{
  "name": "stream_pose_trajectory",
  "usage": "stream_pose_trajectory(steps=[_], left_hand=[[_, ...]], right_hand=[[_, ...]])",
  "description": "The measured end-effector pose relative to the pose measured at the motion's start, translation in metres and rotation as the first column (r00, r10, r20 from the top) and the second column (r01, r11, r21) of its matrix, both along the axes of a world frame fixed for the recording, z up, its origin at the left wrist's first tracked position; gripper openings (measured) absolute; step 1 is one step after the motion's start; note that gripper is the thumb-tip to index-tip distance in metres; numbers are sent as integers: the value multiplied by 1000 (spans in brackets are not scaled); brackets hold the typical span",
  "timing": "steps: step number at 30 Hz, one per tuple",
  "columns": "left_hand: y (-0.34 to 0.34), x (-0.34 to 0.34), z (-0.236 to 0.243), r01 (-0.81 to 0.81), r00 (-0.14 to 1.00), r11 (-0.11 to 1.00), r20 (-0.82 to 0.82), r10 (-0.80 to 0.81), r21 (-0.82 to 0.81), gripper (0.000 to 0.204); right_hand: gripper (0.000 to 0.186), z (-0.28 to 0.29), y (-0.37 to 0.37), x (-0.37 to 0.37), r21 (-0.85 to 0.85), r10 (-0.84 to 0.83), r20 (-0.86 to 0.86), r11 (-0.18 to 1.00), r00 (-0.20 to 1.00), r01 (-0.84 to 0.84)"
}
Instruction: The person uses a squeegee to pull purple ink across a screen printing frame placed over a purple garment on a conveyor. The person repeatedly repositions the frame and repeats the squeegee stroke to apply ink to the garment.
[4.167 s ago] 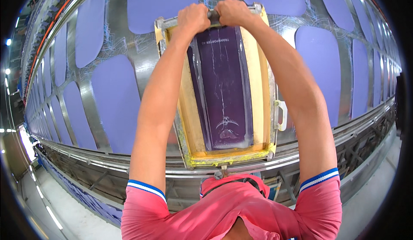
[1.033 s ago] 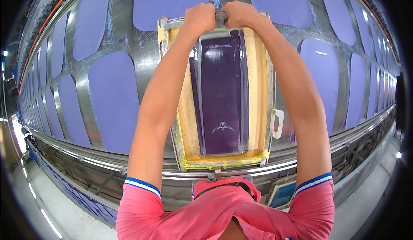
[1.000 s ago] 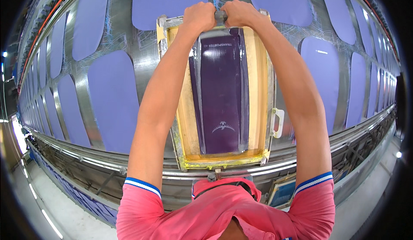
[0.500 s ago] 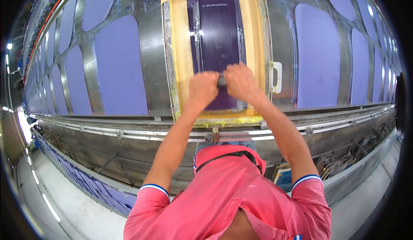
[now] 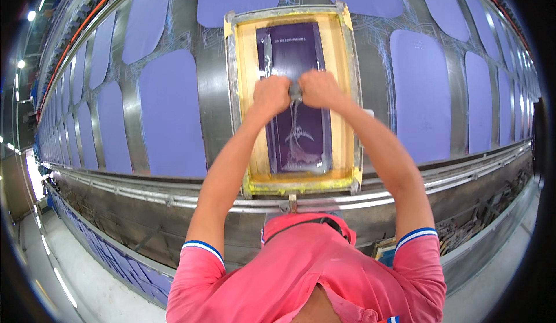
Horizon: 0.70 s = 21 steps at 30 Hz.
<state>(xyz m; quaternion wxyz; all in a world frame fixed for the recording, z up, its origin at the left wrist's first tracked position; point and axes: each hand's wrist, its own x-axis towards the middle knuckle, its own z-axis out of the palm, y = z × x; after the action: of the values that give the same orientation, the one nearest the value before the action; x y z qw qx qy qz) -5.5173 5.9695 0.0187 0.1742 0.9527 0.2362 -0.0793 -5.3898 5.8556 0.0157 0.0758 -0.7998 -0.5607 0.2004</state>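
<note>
A screen-printing frame [image 5: 236, 120] with a yellowed border lies flat on the long metal table in front of me. Inside it, the dark purple mesh panel [image 5: 307, 132] shows small pale lettering at its far end and a whitish pattern with streaks on its nearer half. My left hand [image 5: 272, 96] and my right hand [image 5: 320, 89] are closed side by side over the middle of the mesh. Between them shows a short grey piece of a squeegee [image 5: 296, 93]; the hands hide most of it. Both arms reach forward, nearly straight.
Rounded lavender sheets [image 5: 172, 114] lie in rows on the metal table [image 5: 217, 106] on both sides of the frame. A white handle [image 5: 369, 112] sits at the frame's right side, partly behind my forearm. Metal rails [image 5: 168, 194] run along the table's near edge.
Both hands have moved away from me along the mesh with the squeegee. The whitish pattern on the nearer half has come into sight. The frame appears lower as the view shifts.
</note>
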Motion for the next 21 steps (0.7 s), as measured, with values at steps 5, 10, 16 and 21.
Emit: stream_pose_trajectory(steps=[5, 10, 16, 21], left_hand=[[116, 122, -1, 25, 996, 993, 87, -35, 111, 18], [160, 170, -10, 48, 996, 991, 68, -57, 124, 20], [136, 146, -16, 50, 990, 983, 118, -72, 178, 21], [76, 87, -9, 21, 997, 994, 72, -29, 111, 24]], right_hand=[[22, 7, 119, 123, -50, 32, 66, 998, 997, -29], [27, -3, 160, 170, -20, 8, 81, 1000, 997, -6], [19, -18, 136, 149, 54, 15, 137, 998, 990, -23], [17, -20, 77, 87, 69, 32, 96, 997, 995, -39]])
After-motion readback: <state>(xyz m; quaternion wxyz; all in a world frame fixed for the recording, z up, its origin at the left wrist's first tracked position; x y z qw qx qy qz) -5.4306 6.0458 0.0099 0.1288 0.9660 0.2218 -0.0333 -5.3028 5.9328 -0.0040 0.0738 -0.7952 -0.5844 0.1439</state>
